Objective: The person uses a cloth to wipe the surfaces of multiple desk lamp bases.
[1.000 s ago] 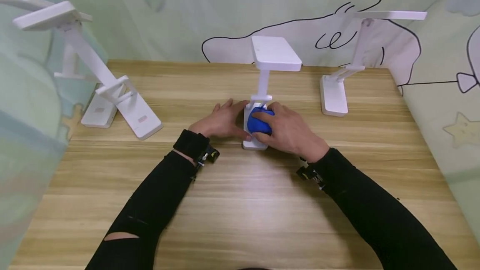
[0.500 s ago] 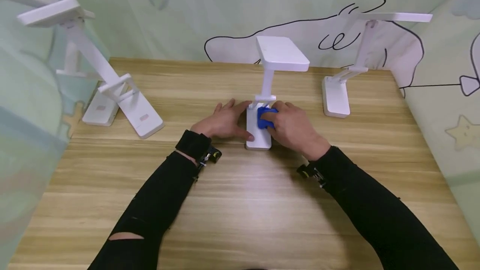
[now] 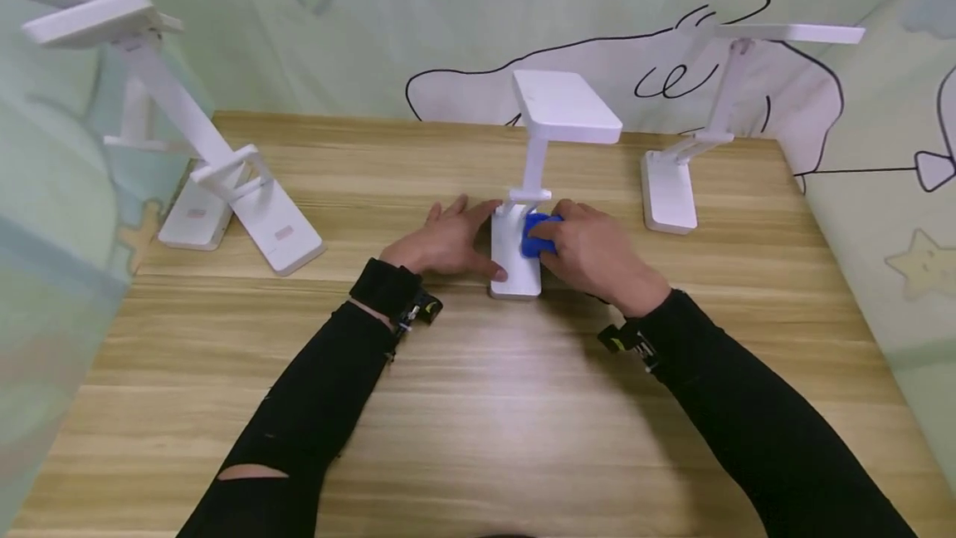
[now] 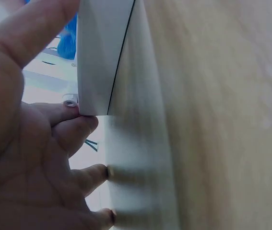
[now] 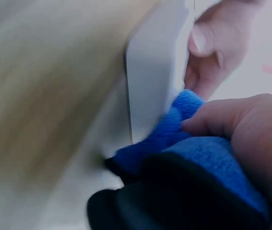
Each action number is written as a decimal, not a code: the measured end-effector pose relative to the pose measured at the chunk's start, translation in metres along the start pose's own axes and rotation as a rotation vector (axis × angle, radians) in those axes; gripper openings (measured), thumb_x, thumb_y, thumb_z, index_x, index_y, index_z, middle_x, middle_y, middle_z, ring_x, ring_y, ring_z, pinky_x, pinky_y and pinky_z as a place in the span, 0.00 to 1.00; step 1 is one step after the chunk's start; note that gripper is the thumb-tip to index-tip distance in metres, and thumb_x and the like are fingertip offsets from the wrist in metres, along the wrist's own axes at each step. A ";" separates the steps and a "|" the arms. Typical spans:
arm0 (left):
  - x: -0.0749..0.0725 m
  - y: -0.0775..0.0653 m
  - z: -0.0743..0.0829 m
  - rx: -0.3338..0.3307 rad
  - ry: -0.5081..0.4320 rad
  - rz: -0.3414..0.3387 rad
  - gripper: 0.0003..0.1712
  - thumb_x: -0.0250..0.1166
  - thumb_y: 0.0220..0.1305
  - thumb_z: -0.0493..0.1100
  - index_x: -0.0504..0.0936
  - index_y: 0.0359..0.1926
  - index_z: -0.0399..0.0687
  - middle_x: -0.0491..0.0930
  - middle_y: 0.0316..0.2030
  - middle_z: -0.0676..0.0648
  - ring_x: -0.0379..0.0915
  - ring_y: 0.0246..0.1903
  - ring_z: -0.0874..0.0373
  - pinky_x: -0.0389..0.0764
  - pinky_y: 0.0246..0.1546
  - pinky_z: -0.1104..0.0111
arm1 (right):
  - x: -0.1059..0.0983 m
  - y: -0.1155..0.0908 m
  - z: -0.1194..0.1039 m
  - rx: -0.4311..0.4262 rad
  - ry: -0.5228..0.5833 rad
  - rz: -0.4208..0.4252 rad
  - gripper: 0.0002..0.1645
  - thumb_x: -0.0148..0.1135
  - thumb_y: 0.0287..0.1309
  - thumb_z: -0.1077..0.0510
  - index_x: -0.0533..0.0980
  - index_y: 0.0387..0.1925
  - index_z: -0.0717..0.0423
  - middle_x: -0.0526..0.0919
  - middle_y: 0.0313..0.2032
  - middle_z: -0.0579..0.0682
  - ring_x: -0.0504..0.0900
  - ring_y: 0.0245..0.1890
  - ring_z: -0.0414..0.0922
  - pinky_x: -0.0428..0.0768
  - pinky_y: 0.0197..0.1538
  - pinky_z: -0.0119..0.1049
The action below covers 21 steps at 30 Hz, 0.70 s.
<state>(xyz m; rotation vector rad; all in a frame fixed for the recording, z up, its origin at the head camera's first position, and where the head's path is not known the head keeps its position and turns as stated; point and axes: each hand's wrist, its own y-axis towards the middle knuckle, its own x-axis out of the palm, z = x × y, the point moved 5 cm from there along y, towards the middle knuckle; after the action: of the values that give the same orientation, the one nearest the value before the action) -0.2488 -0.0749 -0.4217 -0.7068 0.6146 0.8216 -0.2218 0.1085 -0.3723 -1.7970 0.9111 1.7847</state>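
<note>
A white desk lamp (image 3: 515, 260) stands upright in the middle of the wooden table, its flat head tilted toward the back right. My left hand (image 3: 451, 243) grips the left side of its base, thumb near the front corner and index finger at the back corner, the other fingers spread. In the right wrist view a blue cloth (image 5: 203, 153) is bunched in my right hand (image 5: 260, 139) and lies against the side of the base. From the head, the right hand holds that cloth over the base's right edge, beside the lamp's hinge; its lower fingers are hidden.
Two more white lamps stand at the left, a front lamp (image 3: 276, 231) overlapping a rear lamp (image 3: 196, 218). Another white lamp (image 3: 668, 193) is at the back right. Printed fabric (image 3: 336, 48) walls the table's back and sides.
My right hand has slid the blue cloth rightward across the lamp's base to its right edge, uncovering the top. The left hand keeps its grip; the view shifts slightly.
</note>
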 end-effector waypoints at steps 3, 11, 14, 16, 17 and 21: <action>0.002 0.001 0.002 0.004 -0.004 -0.006 0.69 0.79 0.55 0.67 0.47 0.86 0.58 0.56 0.83 0.44 0.28 0.85 0.41 0.27 0.81 0.42 | -0.003 -0.003 0.001 0.009 0.017 -0.008 0.13 0.75 0.61 0.57 0.89 0.47 0.54 0.86 0.40 0.58 0.83 0.39 0.51 0.87 0.42 0.47; 0.005 0.004 0.008 0.022 0.002 -0.028 0.69 0.78 0.55 0.68 0.46 0.86 0.58 0.56 0.82 0.43 0.27 0.85 0.41 0.27 0.81 0.43 | 0.006 -0.006 -0.001 -0.016 0.138 -0.053 0.16 0.73 0.65 0.55 0.88 0.53 0.55 0.85 0.49 0.61 0.83 0.48 0.54 0.86 0.52 0.49; 0.005 0.004 0.008 0.017 -0.003 -0.034 0.69 0.79 0.55 0.67 0.46 0.86 0.59 0.56 0.82 0.42 0.27 0.85 0.42 0.27 0.81 0.43 | 0.001 -0.007 0.026 0.085 0.210 -0.172 0.18 0.70 0.65 0.56 0.87 0.55 0.56 0.84 0.49 0.60 0.83 0.46 0.53 0.85 0.51 0.50; 0.005 0.003 0.006 0.007 -0.002 -0.032 0.69 0.79 0.55 0.66 0.46 0.86 0.59 0.56 0.83 0.42 0.27 0.85 0.42 0.27 0.81 0.42 | -0.008 0.001 0.044 0.162 0.243 -0.221 0.19 0.68 0.67 0.57 0.86 0.57 0.57 0.83 0.49 0.61 0.82 0.47 0.54 0.84 0.51 0.51; 0.004 0.003 0.005 0.002 0.001 -0.030 0.69 0.79 0.55 0.66 0.46 0.86 0.58 0.56 0.83 0.42 0.28 0.85 0.42 0.27 0.81 0.42 | -0.012 0.007 0.052 0.193 0.258 -0.228 0.20 0.67 0.67 0.58 0.86 0.58 0.57 0.83 0.50 0.62 0.82 0.48 0.54 0.84 0.52 0.53; 0.003 0.002 0.003 -0.010 -0.015 -0.023 0.69 0.79 0.56 0.65 0.46 0.86 0.57 0.55 0.83 0.43 0.27 0.84 0.40 0.26 0.81 0.41 | -0.013 0.040 0.069 0.247 0.359 -0.262 0.20 0.63 0.71 0.57 0.84 0.60 0.59 0.82 0.55 0.63 0.79 0.53 0.57 0.80 0.59 0.55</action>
<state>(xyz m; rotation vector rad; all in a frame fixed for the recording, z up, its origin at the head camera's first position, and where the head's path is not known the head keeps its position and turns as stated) -0.2483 -0.0705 -0.4226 -0.7153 0.5882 0.8087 -0.2981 0.1323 -0.3584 -1.9971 0.9290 1.1575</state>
